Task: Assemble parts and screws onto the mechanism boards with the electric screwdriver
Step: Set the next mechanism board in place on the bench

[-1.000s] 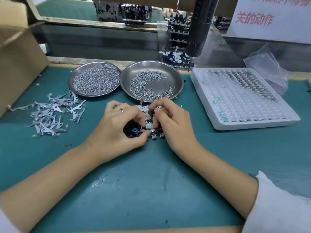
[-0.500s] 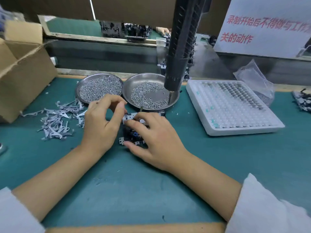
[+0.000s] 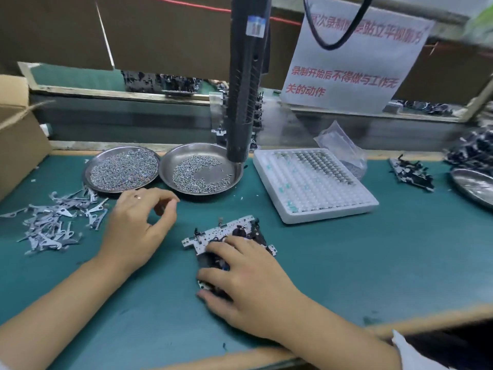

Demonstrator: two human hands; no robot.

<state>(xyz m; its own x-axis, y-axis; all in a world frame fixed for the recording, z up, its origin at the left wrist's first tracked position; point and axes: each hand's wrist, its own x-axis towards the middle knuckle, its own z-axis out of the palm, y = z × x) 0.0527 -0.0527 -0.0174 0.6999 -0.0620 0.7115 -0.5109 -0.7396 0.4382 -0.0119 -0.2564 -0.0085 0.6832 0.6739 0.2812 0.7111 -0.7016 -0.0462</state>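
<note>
We see the bench under even, fairly bright light from overhead, with only soft shadows beneath the right hand (image 3: 256, 287) and left hand (image 3: 138, 225). The steel dish (image 3: 229, 156) shows mild glare. Toward two and three o'clock the picture smears with motion blur, and the paper sign (image 3: 346, 62) at one o'clock reads blurred. Straight edges bow near the frame's borders.

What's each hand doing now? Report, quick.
Left hand: fingers curled, pinch contents cannot be told.
Right hand: fingers flat, pressing the board.
</note>
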